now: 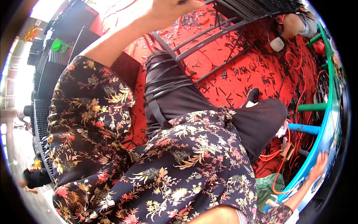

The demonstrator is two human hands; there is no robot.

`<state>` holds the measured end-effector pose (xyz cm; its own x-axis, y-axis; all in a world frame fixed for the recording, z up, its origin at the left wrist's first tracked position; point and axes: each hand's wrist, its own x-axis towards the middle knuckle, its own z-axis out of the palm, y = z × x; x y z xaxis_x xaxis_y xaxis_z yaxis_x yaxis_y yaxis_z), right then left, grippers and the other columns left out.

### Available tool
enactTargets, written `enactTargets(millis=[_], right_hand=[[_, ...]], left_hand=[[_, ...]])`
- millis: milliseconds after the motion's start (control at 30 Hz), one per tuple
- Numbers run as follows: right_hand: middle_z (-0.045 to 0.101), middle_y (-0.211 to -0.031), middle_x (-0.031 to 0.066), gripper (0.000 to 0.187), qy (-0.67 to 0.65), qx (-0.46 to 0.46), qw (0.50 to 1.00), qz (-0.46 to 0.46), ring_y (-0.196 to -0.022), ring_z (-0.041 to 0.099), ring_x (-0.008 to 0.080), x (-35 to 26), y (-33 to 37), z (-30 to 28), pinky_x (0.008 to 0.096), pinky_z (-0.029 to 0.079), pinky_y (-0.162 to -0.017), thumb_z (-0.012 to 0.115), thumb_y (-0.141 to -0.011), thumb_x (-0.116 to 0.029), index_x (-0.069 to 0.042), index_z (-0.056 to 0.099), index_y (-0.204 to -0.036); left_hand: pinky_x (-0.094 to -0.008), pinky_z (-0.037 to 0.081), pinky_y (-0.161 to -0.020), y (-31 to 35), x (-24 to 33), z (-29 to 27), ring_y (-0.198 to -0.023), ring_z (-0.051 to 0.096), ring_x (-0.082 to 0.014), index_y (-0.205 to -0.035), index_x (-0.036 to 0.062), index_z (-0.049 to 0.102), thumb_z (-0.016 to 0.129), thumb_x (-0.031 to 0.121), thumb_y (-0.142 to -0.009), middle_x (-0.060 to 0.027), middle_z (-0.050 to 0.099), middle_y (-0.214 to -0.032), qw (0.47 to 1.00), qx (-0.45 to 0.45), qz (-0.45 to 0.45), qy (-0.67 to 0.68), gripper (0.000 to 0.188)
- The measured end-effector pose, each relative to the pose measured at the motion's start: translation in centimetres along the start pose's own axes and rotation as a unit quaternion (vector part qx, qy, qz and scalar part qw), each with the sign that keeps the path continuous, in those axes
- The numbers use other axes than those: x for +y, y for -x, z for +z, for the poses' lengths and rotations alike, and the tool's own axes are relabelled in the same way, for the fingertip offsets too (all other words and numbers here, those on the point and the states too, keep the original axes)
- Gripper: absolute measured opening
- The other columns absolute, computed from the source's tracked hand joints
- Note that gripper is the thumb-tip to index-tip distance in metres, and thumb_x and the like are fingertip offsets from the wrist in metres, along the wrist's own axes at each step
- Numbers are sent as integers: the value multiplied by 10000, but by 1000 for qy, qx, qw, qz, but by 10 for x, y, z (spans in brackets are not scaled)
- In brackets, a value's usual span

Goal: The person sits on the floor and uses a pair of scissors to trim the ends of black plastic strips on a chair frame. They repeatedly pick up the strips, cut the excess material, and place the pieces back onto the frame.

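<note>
My left hand [169,13] reaches to the top edge of the view, beside a black metal frame [203,46] with a dark strip-covered panel [257,8]. Its fingers are partly cut off by the edge, so their grip is unclear. Out to the right, my right hand [319,166] has its fingers stretched out over the rim of a blue and green round-edged table [312,172]. It appears to hold nothing. Several flat black strips [169,86] lie across my left thigh.
Short black strip offcuts [244,69] litter the red floor covering [209,67]. Another person's leg [292,26] is at the upper right. An orange hose [274,154] and a green cloth [267,188] lie by the table. Black woven pieces [61,56] stand stacked on the left.
</note>
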<state>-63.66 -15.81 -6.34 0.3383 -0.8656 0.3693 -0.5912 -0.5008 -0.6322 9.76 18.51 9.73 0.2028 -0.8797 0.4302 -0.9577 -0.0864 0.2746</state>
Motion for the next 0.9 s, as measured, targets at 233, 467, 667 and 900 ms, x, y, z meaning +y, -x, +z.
enactTargets(millis=[233, 467, 667, 900], right_hand=[[549, -795, -9, 717, -339, -344, 859, -171, -604, 468, 38, -482, -12, 269, 187, 413, -535, 748, -658, -88, -36, 407, -1287], [590, -874, 128, 224, -107, 74, 769, -626, -809, 578, 281, -508, -15, 365, 411, 463, -657, 585, -733, -80, -37, 599, -953], [582, -921, 73, 233, -417, -280, 802, -322, -753, 534, 130, -557, -23, 306, 247, 432, -685, 509, -865, -89, 24, 601, -1047], [530, -915, 61, 184, -616, -443, 629, -170, -699, 506, 120, -555, -21, 331, 252, 410, -604, 450, -907, -90, 17, 530, -1033]], left_hand=[[-276, 354, -428, -10, 121, -21, -458, 423, -96, -602, -1, 519, 598, 222, -839, -71, 505, -536, 966, 81, 61, 239, 336], [-298, 513, -714, 10, 140, -34, -770, 641, -226, -925, 6, 638, 715, 371, -621, -128, 649, -831, 965, 127, 17, 228, 480], [-365, 494, -695, 48, 66, -23, -802, 616, -289, -899, 24, 644, 770, 460, -523, -173, 611, -894, 977, 191, 11, 97, 589], [-432, 420, -539, 112, 50, -10, -631, 551, -366, -721, 48, 531, 665, 355, -732, -153, 527, -635, 980, 151, -64, 112, 335]])
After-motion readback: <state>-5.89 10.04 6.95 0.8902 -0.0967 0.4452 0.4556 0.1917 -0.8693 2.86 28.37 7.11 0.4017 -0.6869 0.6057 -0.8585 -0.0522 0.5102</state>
